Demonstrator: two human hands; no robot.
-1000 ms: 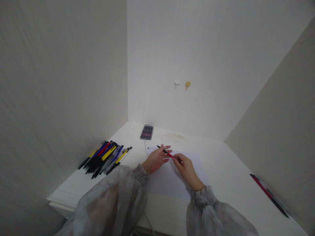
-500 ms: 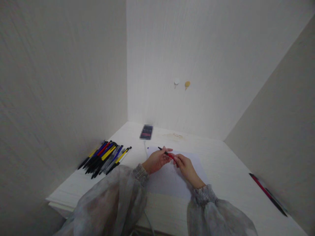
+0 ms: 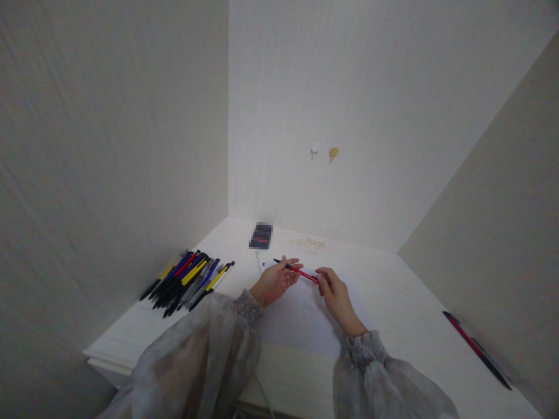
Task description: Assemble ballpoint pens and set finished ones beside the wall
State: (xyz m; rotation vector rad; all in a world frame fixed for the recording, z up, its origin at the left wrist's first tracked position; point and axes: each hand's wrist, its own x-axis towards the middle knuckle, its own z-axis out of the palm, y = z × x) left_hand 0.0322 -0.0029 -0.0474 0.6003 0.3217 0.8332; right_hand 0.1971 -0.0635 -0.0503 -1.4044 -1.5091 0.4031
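Observation:
A red pen with a black tip section [image 3: 307, 276] is held in the air over a white sheet of paper [image 3: 301, 326], slanting down to the right. My left hand [image 3: 276, 283], palm up, grips its black end between thumb and fingers, the other fingers loosely spread. At the pen's lower right end, the curled fingers of my right hand [image 3: 334, 289] close on the red barrel. The fingertips of that hand partly hide the pen's end.
A pile of pens [image 3: 187, 282] in black, yellow, blue and red lies at the left against the wall. Red and black pens [image 3: 476, 349] lie along the right wall. A pixelated dark device [image 3: 261, 235] with a cable sits at the back. Two hooks [image 3: 333, 152] are on the back wall.
My hands have moved slightly apart, the right one shifting right along the pen. More of the red barrel shows between them, and the pen has moved a little left and lies flatter.

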